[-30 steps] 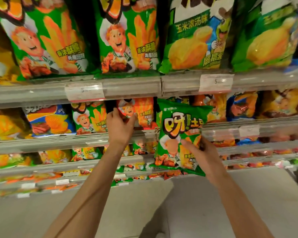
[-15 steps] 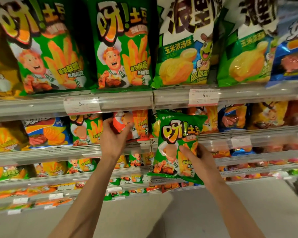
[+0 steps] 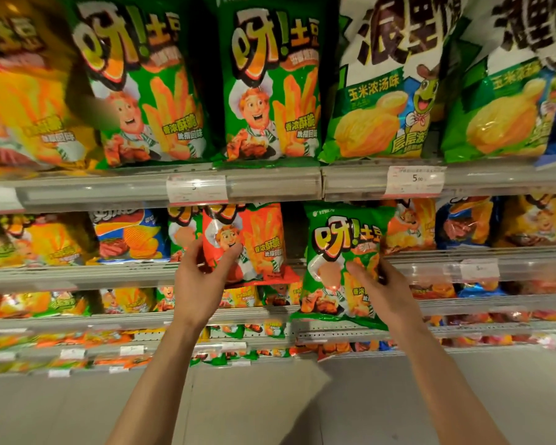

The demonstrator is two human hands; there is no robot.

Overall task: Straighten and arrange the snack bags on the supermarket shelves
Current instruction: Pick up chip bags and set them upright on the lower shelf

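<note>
A small red-orange snack bag (image 3: pixel 257 242) with a chef picture sticks out from the second shelf (image 3: pixel 77 277). My left hand (image 3: pixel 203 284) grips its lower left corner, thumb on the front. A small green snack bag (image 3: pixel 337 252) hangs in front of the shelves, held upright in the air. My right hand (image 3: pixel 382 290) holds it from the lower right, thumb across the front and fingers behind. Both bags are clear of the shelf rail.
Large green chef bags (image 3: pixel 270 85) and corn-flavour bags (image 3: pixel 379 91) stand on the top shelf, above a rail with price tags (image 3: pixel 413 181). Blue, yellow and orange small bags (image 3: pixel 463 223) fill the second shelf. Lower shelves hold more bags. Grey floor (image 3: pixel 270 403) lies below.
My left hand has drawn the red-orange bag out from the second shelf and gripped it lower. The green bag stays in my right hand. The view has tilted upward.
</note>
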